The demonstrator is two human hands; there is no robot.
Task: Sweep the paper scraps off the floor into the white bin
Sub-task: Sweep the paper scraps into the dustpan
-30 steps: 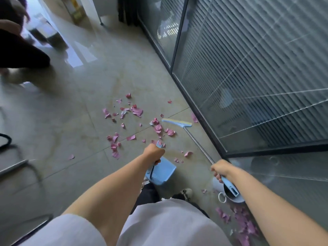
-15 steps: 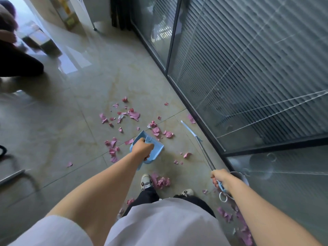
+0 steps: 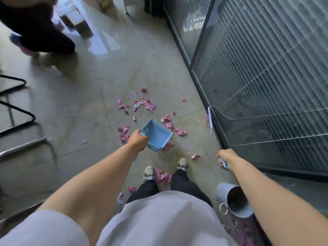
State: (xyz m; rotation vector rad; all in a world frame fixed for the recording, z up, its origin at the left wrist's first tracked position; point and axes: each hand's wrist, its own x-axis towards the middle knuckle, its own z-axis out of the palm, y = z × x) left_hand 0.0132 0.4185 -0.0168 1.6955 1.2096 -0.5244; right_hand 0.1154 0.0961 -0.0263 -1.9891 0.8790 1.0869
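While left hand [image 3: 138, 140] grips dustpan [image 3: 157, 135] | right hand [image 3: 225, 157] grips broom [image 3: 211, 124]

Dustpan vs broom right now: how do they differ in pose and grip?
The dustpan is a wide scoop, lifted and tilted in the left hand; the broom is thin and long, angled beside the glass wall, held at its handle end by the right hand. Both are light blue.

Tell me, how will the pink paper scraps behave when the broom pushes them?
The paper scraps look thin and crumpled, so probably very light and apt to scatter or flutter. On the glossy floor they should slide easily, though flat ones may slip under the broom.
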